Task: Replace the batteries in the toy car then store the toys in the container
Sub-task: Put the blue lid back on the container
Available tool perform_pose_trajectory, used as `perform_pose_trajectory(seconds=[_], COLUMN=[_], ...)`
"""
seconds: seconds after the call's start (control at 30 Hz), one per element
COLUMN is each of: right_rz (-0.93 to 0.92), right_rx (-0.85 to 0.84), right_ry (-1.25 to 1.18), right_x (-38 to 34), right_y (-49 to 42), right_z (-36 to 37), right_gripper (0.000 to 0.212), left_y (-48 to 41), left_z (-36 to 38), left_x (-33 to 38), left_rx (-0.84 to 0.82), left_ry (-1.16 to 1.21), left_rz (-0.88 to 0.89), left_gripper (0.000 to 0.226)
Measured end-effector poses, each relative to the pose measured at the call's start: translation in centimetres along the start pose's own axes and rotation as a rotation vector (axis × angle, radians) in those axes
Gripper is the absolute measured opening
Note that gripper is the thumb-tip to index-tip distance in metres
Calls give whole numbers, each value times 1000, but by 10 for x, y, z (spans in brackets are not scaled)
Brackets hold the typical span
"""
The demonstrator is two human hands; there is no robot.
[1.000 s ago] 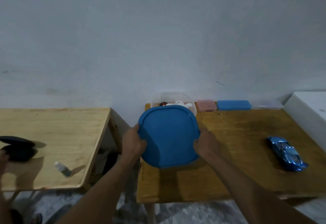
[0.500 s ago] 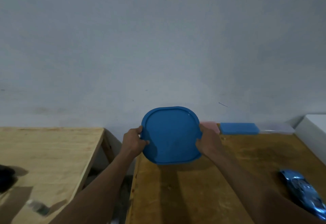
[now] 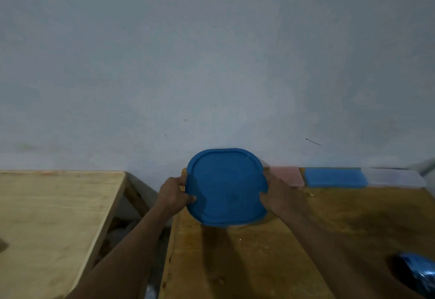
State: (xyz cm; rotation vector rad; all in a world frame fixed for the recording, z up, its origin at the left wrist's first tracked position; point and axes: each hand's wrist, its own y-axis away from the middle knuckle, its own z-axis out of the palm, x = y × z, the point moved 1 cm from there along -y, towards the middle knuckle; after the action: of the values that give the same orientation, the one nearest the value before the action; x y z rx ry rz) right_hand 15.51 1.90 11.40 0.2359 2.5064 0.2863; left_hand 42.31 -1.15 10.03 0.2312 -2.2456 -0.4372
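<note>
A blue rounded lid [image 3: 227, 185] lies flat over the clear container at the back left of the right-hand wooden table [image 3: 259, 263]; only a sliver of the container's lower edge [image 3: 237, 226] shows beneath it. My left hand [image 3: 173, 194] grips the lid's left edge with the thumb on top. My right hand [image 3: 279, 196] holds the lid's right edge. The toys inside are hidden by the lid. A shiny blue toy car [image 3: 417, 275] sits at the table's front right, partly cut off by the frame.
Against the wall stand a pink block [image 3: 286, 175], a blue block [image 3: 334, 177] and a pale clear box [image 3: 395, 178]. A second, lighter wooden table [image 3: 51, 216] stands to the left, with a gap between the two tables.
Both hands carried the blue lid away from me and lowered it over the container, which is now covered. The view tilted up, so the car and the left table's objects slid out of view.
</note>
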Motion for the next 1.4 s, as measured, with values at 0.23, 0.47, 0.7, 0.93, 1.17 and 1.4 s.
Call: perform_pose_trajectory(seconds=[0.23,0.47,0.7,0.93,1.17,1.4], right_rz=[75,122,138,170,41,-186], right_rx=[16,5,-34,-60,-51,-192], right_ry=[-16,-26,-54,-89,-1,252], right_x=[-2,-2,-2,-4,-2,-11], right_y=[-9,-10,-11,-13,-13,-24], right_z=[12,17,19,8,7,7], right_gripper=[36,42,61,67,66,100], left_y=[-13,-12,-13,-22,-16,-26], left_z=[-1,-1,1,2,3,8], left_x=[-1,0,-3,-8,5,18], left_rx=[-44,-40,-43,-57,2,-190], left_ry=[-176,-173,-190,-147,-415,-585], left_rz=[34,-38,-36,-52,198,316], left_gripper=[68,78,75,76,82,111])
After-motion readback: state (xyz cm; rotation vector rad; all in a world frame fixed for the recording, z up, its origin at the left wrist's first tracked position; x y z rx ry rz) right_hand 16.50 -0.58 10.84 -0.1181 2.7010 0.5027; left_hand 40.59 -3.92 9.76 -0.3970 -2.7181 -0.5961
